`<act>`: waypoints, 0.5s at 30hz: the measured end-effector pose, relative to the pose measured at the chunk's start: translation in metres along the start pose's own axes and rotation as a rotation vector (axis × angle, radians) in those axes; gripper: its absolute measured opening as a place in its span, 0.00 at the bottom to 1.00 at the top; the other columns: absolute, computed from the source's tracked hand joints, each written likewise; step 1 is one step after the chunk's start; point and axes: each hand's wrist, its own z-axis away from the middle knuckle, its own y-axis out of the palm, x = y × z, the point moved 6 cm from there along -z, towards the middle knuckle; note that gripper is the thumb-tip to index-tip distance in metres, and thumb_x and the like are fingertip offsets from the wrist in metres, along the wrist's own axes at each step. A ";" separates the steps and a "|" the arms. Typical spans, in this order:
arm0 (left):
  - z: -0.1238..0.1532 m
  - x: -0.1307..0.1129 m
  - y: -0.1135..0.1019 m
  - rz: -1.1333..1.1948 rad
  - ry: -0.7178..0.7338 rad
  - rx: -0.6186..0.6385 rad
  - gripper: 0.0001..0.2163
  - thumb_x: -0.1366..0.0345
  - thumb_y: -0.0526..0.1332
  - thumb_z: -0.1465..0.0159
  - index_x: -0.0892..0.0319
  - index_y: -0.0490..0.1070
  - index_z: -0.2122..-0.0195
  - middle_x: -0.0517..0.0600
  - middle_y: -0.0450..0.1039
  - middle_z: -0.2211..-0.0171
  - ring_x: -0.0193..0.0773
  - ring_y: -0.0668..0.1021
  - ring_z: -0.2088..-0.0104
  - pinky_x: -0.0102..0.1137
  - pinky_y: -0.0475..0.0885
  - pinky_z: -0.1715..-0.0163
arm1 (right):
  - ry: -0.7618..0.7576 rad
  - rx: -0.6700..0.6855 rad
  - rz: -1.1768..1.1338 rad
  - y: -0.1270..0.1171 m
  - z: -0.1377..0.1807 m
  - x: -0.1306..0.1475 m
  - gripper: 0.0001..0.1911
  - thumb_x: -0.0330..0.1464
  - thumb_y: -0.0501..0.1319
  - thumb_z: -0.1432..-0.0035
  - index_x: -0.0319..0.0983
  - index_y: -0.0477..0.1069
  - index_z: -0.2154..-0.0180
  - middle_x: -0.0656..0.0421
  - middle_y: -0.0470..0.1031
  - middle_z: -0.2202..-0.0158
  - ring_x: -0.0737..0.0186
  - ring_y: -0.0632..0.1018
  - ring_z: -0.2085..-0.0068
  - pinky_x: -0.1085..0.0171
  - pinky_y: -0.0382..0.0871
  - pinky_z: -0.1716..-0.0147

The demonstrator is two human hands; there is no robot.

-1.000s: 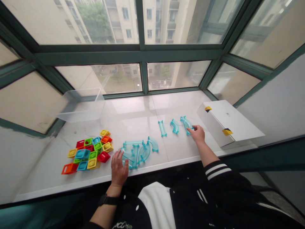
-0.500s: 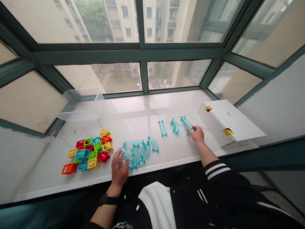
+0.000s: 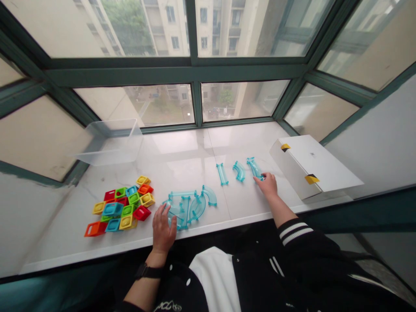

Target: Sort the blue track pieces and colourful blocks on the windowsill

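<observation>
My left hand [image 3: 163,228] lies on the white sill with fingers spread, its fingertips on the near left edge of a heap of clear blue track pieces [image 3: 190,203]. My right hand [image 3: 268,184] reaches to the right, fingers curled, pinching the near end of a blue track piece [image 3: 254,167]. Left of that piece lie a curved blue piece [image 3: 238,171] and a straight blue piece [image 3: 222,173], set in a row.
A cluster of coloured square frame blocks [image 3: 121,209] lies at the left. A clear plastic bin [image 3: 108,143] stands at the back left by the window. A white box with yellow-black tape [image 3: 308,167] sits at the right end of the sill [image 3: 182,160].
My right hand has shifted slightly toward the end of the rightmost track piece. My left hand has hardly moved.
</observation>
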 end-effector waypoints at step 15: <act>0.000 0.000 0.000 0.022 -0.005 -0.006 0.22 0.60 0.56 0.27 0.55 0.61 0.33 0.62 0.64 0.33 0.55 0.65 0.30 0.55 0.61 0.32 | 0.131 -0.087 -0.294 -0.014 -0.003 0.005 0.31 0.55 0.67 0.50 0.37 0.75 0.56 0.47 0.79 0.57 0.50 0.78 0.58 0.53 0.72 0.53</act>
